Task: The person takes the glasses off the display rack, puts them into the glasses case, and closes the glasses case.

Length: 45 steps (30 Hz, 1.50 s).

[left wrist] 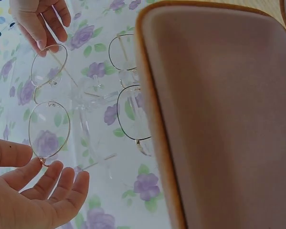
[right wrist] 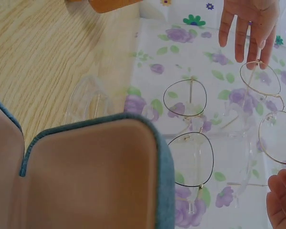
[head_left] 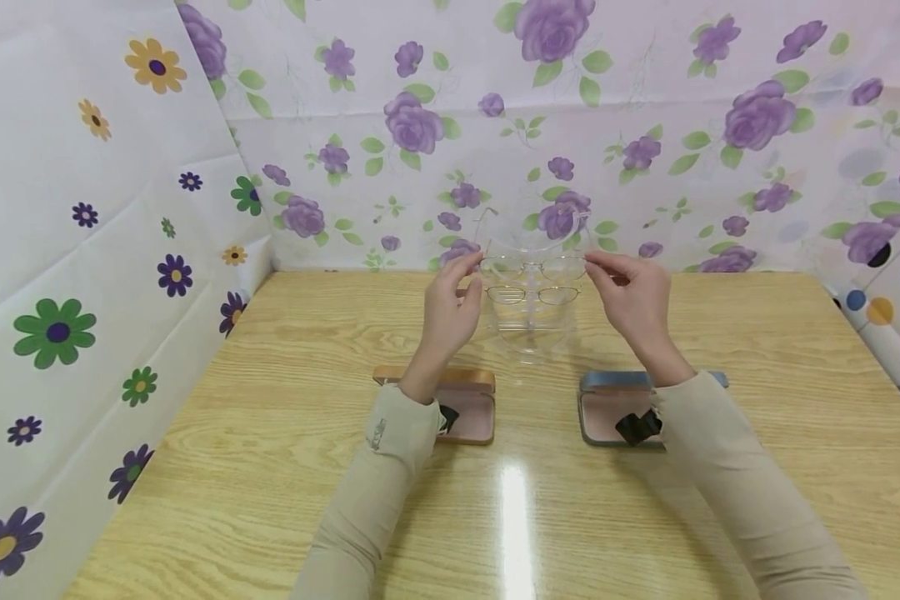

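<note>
My left hand [head_left: 452,308] and right hand [head_left: 633,300] hold a pair of thin gold-rimmed glasses [head_left: 532,266] by its two outer corners, at the upper part of a clear display stand [head_left: 531,323]. In the left wrist view, thumb and forefinger of the left hand [left wrist: 42,191] pinch one corner of the frame. The right hand [right wrist: 282,198] grips the opposite corner, partly cut off in the right wrist view. A second pair of glasses [right wrist: 213,160], dark-rimmed with gold parts, sits lower on the stand, below the held pair. Whether the held pair touches the stand, I cannot tell.
An orange glasses case [head_left: 482,379] lies open on the wooden table [head_left: 270,467], below the left wrist. A blue glasses case [head_left: 596,381] stands open under the right forearm. Dark cloths lie by both cases. Behind the stand hangs a floral sheet [head_left: 330,225].
</note>
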### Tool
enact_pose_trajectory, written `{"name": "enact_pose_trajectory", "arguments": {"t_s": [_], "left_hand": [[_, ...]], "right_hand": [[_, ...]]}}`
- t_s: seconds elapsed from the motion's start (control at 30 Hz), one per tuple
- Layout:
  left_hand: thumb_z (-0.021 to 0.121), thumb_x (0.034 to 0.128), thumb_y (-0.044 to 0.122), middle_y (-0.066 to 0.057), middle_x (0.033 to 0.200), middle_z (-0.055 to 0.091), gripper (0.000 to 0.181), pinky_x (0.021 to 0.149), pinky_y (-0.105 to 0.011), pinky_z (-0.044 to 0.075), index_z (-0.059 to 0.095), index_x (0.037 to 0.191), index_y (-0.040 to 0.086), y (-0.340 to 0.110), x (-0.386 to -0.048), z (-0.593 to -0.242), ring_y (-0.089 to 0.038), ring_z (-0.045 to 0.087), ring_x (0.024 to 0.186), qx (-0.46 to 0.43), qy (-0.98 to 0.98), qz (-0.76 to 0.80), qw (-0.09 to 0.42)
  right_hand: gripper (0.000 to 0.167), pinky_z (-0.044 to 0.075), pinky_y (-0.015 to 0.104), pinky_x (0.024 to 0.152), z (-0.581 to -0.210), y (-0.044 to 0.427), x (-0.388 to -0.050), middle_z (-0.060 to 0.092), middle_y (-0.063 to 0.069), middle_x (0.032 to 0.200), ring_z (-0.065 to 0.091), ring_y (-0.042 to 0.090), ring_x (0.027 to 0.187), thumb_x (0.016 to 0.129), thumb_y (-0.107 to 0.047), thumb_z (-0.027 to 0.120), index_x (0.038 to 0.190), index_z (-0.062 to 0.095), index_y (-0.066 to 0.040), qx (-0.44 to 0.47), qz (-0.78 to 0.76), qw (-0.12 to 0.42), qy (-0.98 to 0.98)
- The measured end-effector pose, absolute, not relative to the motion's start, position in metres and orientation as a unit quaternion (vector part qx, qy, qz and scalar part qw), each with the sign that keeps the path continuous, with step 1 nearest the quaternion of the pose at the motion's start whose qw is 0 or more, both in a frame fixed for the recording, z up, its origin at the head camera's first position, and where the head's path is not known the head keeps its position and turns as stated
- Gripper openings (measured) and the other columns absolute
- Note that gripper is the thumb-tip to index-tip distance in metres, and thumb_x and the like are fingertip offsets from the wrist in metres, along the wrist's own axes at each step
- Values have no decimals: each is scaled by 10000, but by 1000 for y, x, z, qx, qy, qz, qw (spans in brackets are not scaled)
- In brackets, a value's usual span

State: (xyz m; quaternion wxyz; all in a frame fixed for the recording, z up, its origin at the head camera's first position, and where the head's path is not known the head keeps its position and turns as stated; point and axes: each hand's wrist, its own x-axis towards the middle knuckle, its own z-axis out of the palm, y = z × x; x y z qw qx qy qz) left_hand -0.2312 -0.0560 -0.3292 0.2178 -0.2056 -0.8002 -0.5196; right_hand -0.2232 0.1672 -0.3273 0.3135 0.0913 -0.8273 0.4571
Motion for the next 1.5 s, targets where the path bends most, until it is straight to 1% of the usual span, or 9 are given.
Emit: {"name": "enact_pose_trajectory", "arguments": {"t_s": [0.23, 0.47, 0.7, 0.93, 1.03, 1.2, 1.37, 1.5], "left_hand": [[512, 876, -48, -167, 1149, 564, 288, 764, -329, 508, 575, 1156, -52, -59, -224, -327, -268, 513, 1041, -216, -796, -518, 227], [515, 867, -55, -168, 1097, 593, 245, 758, -338, 511, 609, 1093, -57, -61, -217, -326, -274, 532, 1008, -219, -787, -523, 244], [516, 861, -65, -162, 1079, 603, 226, 751, -350, 507, 626, 1058, -58, -63, -210, -325, -267, 546, 1006, -229, -776, -531, 252], [512, 861, -74, -140, 1039, 615, 222, 747, -342, 498, 638, 1042, -50, -65, -203, -324, -224, 560, 1001, -227, -771, -543, 244], [510, 862, -72, -130, 1042, 615, 226, 750, -325, 495, 638, 1046, -40, -67, -200, -323, -206, 559, 1004, -228, -769, -548, 238], [513, 862, -68, -147, 1038, 618, 212, 748, -343, 498, 640, 1031, -54, -68, -195, -323, -228, 569, 983, -236, -766, -548, 239], [523, 861, -62, -153, 1011, 624, 180, 751, -341, 499, 645, 993, -67, -69, -191, -324, -236, 574, 955, -243, -766, -547, 234], [526, 865, -55, -151, 989, 626, 178, 747, -333, 496, 652, 990, -55, -70, -188, -324, -240, 582, 921, -249, -765, -548, 231]], "right_hand": [[172, 410, 93, 642, -328, 167, -215, 680, 146, 902, 470, -159, 693, 848, -89, 642, 987, 705, -10, 115, 446, 340, -820], [150, 405, 96, 640, -327, 167, -205, 683, 150, 861, 473, -143, 696, 832, -58, 653, 954, 709, 8, 136, 436, 366, -811], [134, 433, 180, 643, -328, 168, -197, 681, 152, 847, 471, -126, 712, 815, -31, 663, 930, 711, 18, 141, 428, 381, -807], [136, 413, 126, 670, -327, 167, -188, 679, 147, 841, 485, -122, 747, 817, -21, 658, 938, 709, 15, 146, 431, 383, -804], [133, 422, 128, 670, -327, 167, -185, 681, 143, 854, 504, -115, 756, 813, -12, 660, 932, 710, 16, 149, 434, 385, -801], [119, 425, 130, 653, -327, 168, -180, 682, 135, 841, 509, -116, 731, 795, 4, 671, 906, 716, 12, 153, 426, 394, -800], [119, 429, 150, 647, -327, 168, -172, 684, 130, 844, 506, -113, 725, 796, 1, 672, 906, 716, 13, 154, 430, 388, -800], [121, 430, 163, 652, -327, 169, -167, 684, 125, 851, 508, -108, 733, 805, 0, 662, 914, 715, 14, 161, 433, 385, -799]]}}
